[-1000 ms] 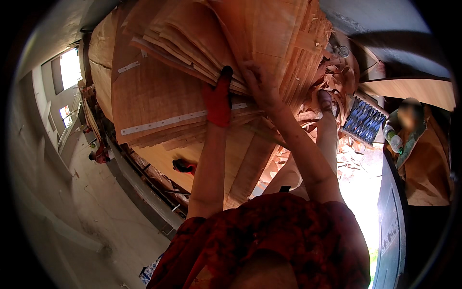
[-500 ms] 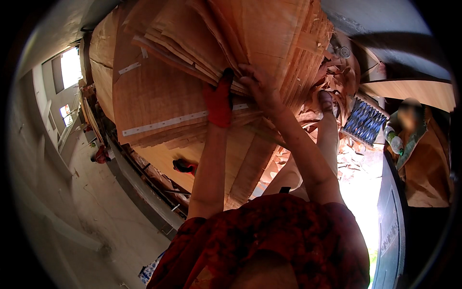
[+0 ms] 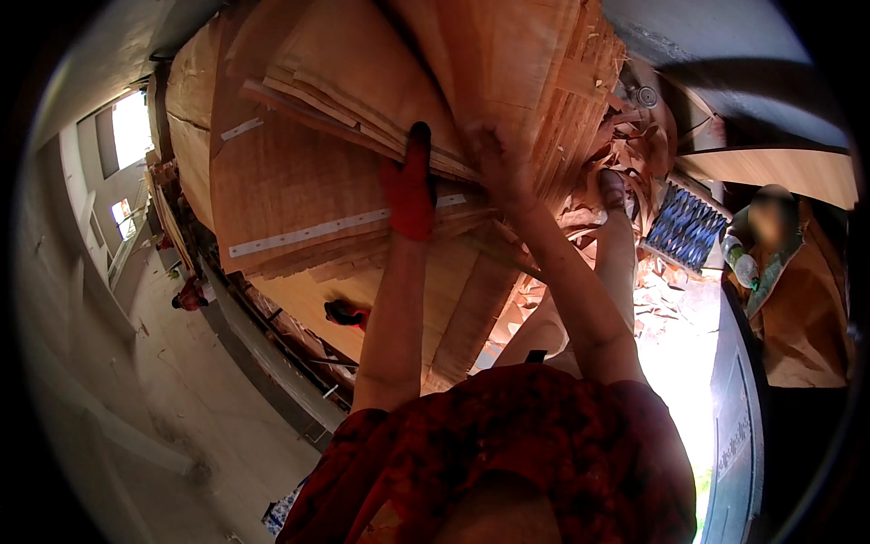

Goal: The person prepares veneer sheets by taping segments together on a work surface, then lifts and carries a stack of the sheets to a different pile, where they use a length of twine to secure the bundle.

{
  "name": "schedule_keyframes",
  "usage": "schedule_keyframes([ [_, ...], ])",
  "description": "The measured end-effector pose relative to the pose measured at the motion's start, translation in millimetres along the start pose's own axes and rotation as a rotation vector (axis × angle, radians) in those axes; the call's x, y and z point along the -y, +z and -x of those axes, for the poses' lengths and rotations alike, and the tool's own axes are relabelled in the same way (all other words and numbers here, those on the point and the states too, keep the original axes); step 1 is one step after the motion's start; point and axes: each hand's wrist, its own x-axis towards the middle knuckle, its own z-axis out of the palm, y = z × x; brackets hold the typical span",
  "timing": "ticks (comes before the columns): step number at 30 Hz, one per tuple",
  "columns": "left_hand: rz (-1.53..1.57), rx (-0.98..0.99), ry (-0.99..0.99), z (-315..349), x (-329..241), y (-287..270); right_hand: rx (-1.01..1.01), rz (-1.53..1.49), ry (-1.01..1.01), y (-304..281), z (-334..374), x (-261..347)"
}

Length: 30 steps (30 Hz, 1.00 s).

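Observation:
A large stack of thin wood veneer sheets spreads before me, some fanned out with lifted edges. My left hand, in a red glove with black fingertips, grips the near edge of several fanned sheets, one dark fingertip lying over the top. My right hand is bare and smeared by motion, just right of the left, at the near corner of the upper sheets. Its fingers look bent, but whether they hold a sheet is unclear. A pale perforated tape strip crosses a lower sheet.
A second red and black glove lies on the lower sheets. Veneer scraps litter the floor at right, around my foot. Beyond are a blue woven panel, a plastic bottle and brown sheeting. A walkway runs along the left.
The bundle of sheets at my hands has parted: upper sheets have shifted right, baring a broad sheet beneath. My right hand has moved slightly right and down; my left has barely moved.

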Motion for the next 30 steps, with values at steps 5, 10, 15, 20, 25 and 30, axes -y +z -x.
schedule_keyframes([
  [5, -0.023, -0.003, 0.019, 0.3, 0.8, -6.8, -0.167, 0.369, -0.272, -15.0, -16.4, 15.6],
  [10, 0.097, 0.077, 0.090, -4.1, 0.0, 1.1, 0.301, -0.069, 0.045, -0.9, -2.8, 6.7],
  [15, 0.030, 0.138, 0.033, 0.1, 0.1, 0.7, 0.389, -0.319, 0.238, -6.3, -4.8, 6.2],
  [20, 0.031, 0.098, 0.041, -2.7, 4.0, -3.5, 0.414, -0.415, 0.266, -10.7, -4.9, 2.3],
  [25, 0.071, 0.102, 0.079, 1.5, 2.4, 1.7, 0.394, -0.451, 0.304, -13.1, -5.7, 3.1],
  [30, 0.076, 0.103, 0.072, 1.1, 2.8, -0.8, 0.274, -0.552, 0.309, -10.2, -4.7, 12.7],
])
